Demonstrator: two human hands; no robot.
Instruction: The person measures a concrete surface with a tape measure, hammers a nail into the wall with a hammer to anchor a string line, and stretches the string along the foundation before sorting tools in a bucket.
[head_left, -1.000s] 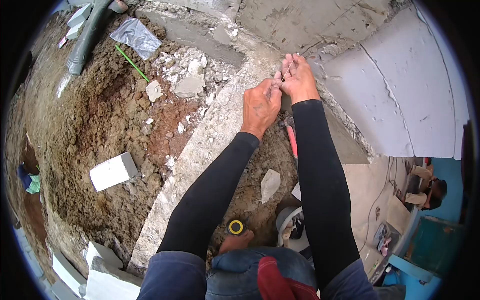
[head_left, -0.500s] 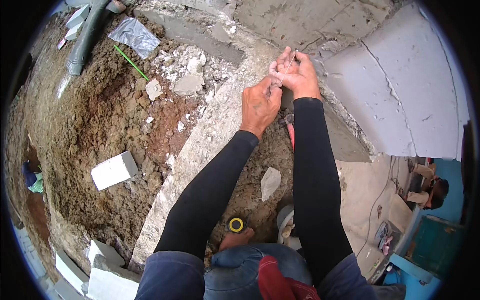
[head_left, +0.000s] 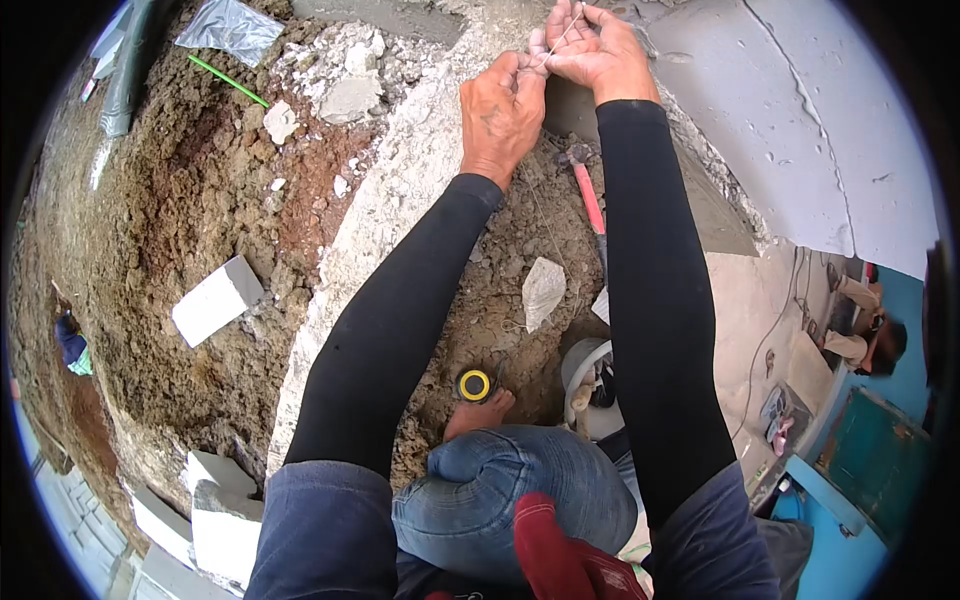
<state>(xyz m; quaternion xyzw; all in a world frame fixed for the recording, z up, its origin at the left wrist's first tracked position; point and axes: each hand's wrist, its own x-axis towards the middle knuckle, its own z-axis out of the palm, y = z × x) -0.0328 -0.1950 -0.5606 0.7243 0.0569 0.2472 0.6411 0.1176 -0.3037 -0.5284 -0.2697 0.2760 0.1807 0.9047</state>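
Note:
A thin white string [head_left: 563,38] runs taut between my two hands, over the rough concrete edge. My left hand [head_left: 503,118] is closed in a pinch on its lower end. Higher and to the right, my right hand [head_left: 603,52] is turned palm up, with thumb and fingertips closed on the string's upper end. Below the hands lies a tool with a red handle [head_left: 589,198], partly covered by my right sleeve. A faint thread hangs down over the soil below my left hand.
A round yellow-and-black tape measure [head_left: 473,384] rests by my bare foot [head_left: 482,413]. A bucket [head_left: 585,360] with tools stands beside my knee. White blocks [head_left: 218,302] and a plastic bag [head_left: 232,30] lie on the dirt at left. Another person [head_left: 868,335] is at the far right.
The view has tilted, so both hands now sit higher in the picture. More of the red-handled tool and the bucket shows. The string is still held between both hands.

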